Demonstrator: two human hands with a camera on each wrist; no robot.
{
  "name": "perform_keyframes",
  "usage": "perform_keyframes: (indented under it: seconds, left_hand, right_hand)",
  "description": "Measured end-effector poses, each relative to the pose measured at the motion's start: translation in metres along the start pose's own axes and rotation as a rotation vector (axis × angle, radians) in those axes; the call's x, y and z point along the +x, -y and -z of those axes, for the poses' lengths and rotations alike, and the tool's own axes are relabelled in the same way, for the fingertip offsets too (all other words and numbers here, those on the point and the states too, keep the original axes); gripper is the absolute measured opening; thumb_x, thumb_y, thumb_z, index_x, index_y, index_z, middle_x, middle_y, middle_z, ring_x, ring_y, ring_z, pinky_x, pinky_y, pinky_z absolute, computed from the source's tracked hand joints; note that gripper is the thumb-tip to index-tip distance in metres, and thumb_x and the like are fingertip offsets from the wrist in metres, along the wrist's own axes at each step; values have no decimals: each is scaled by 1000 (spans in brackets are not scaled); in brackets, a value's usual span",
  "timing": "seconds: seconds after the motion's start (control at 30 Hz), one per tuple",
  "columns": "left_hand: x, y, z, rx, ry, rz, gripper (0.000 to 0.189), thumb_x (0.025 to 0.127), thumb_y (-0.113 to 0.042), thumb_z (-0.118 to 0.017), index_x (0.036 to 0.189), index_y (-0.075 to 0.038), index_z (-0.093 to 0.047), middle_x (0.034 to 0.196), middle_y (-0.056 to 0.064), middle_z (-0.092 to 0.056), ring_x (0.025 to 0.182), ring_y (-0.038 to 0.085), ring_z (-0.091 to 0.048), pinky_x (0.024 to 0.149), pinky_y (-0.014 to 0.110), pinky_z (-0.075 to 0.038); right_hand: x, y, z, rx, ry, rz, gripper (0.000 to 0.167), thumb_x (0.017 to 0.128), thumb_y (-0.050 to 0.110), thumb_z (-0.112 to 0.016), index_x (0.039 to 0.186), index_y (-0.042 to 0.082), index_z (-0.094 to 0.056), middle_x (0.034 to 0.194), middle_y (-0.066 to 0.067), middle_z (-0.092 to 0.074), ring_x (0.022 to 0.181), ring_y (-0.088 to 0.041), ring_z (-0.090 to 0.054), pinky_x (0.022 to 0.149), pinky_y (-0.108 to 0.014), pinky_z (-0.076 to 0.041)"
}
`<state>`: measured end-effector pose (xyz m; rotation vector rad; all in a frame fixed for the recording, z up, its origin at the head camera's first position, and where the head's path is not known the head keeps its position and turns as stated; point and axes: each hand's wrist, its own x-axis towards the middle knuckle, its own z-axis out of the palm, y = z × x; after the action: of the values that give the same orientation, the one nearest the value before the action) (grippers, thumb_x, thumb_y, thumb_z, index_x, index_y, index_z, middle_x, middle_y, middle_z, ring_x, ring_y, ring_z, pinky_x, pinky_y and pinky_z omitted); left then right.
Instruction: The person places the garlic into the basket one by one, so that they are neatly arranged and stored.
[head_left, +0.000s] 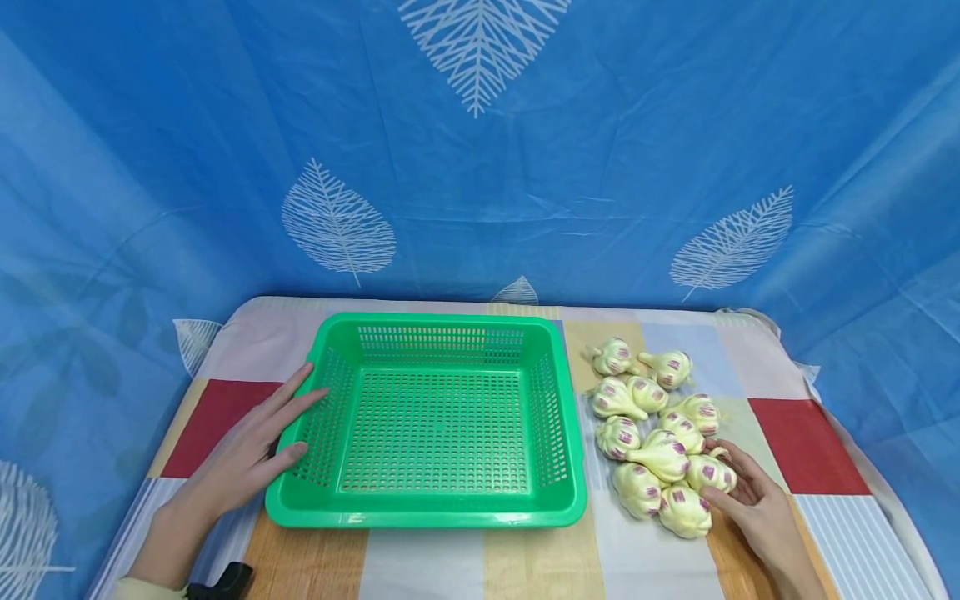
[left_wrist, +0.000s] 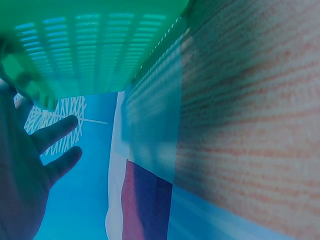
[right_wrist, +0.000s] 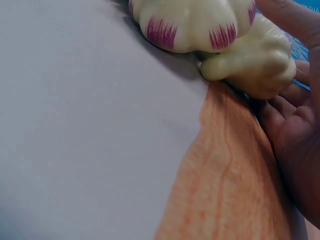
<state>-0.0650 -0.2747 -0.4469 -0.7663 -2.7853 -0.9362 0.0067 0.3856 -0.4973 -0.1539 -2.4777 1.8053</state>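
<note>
1. One garlic bulb (head_left: 712, 473) sat within the right hand (head_left: 759, 510), thumb on the near side, fingers curled round the far side. Grip narrow, about the bulb's own width; how hard it pressed, could not tell. Bulb low, among its neighbours at the right end of the worktop (head_left: 420, 568).
2. Left hand (head_left: 243, 450): grip wide, fingers spread and fairly straight over the left rim of the green basket (head_left: 427, 520). It held no bulb.
3. Other bulbs (head_left: 660, 456): roughly ten, pale with purple streaks, loosely clustered just right of the basket, many touching.
4. Progress, my judgement: sorting out of the cluster looked barely begun. Basket floor showed no bulb; every bulb seen lay outside it. Done: basket steadied, first bulb in hand. Left: the whole cluster, held bulb included.
5. Surface: patchwork cloth (head_left: 540, 552) over the worktop, with red, striped, yellow and wood-grain panels.
6. Room: blue curtain (head_left: 480, 192) behind and down both sides, white leaf prints (head_left: 341, 221) on it. Beyond that, nothing visible.
</note>
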Motion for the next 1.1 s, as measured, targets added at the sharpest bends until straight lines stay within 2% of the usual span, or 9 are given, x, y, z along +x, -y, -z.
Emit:
perform_keyframes:
  seconds: [0.1, 0.27, 0.4, 0.63, 0.8, 0.97, 1.1]
  left_hand:
    - [0, 0, 0, -1, -1, -2, 77, 82, -19, -75, 154, -22, -45, 167, 2, -22, 146, 26, -29, 96, 71, -40]
    - [0, 1, 0, 0, 2, -2, 77, 83, -19, -74, 154, -21, -45, 167, 2, -21, 146, 26, -30, 96, 70, -39]
    - [0, 1, 0, 4, 4, 1, 76, 83, -19, -74, 154, -20, -45, 167, 2, -21, 145, 28, -31, 96, 69, -40]
    - [1, 1, 0, 19, 4, -8, 75, 83, -20, -73, 153, -18, -46, 167, 2, -20, 141, 36, -34, 97, 69, -37]
    - [1, 3, 0, 12, -1, -19, 75, 82, -19, -73, 153, -16, -46, 167, 3, -21, 142, 35, -34, 97, 70, -36]
    - [1, 3, 1, 19, 7, -24, 76, 83, -19, -73, 153, -17, -45, 167, 3, -20, 142, 35, -34, 98, 69, -35]
    - [1, 2, 1, 22, 13, -16, 76, 83, -20, -73, 153, -17, -45, 168, 3, -19, 142, 36, -34, 99, 68, -35]
  right_hand:
    - [1, -1, -1, 18, -13, -24, 64, 91, -5, -70, 149, -1, -44, 128, 22, -57, 117, 12, -50, 88, -6, -42]
    - [0, -1, -3, 48, -69, -134, 60, 89, 1, -76, 144, 2, -54, 117, 29, -61, 107, 14, -57, 81, -9, -49]
    - [0, 1, -3, 4, -116, -191, 59, 86, 8, -80, 141, 5, -58, 109, 29, -63, 100, 13, -61, 76, -12, -52]
    - [2, 3, -3, -36, -134, -185, 58, 85, 8, -82, 139, 5, -60, 105, 29, -64, 94, 10, -64, 73, -13, -53]
    - [2, 3, -2, -27, -147, -230, 60, 83, 10, -84, 139, 10, -62, 103, 29, -64, 93, 11, -64, 73, -12, -52]
    - [1, 2, -1, 52, -179, -242, 57, 84, 7, -83, 137, 14, -64, 104, 28, -66, 93, 10, -64, 73, -12, -52]
    - [0, 4, 0, 152, -204, -187, 52, 85, -1, -79, 132, 17, -69, 106, 25, -69, 97, 10, -64, 75, -11, -51]
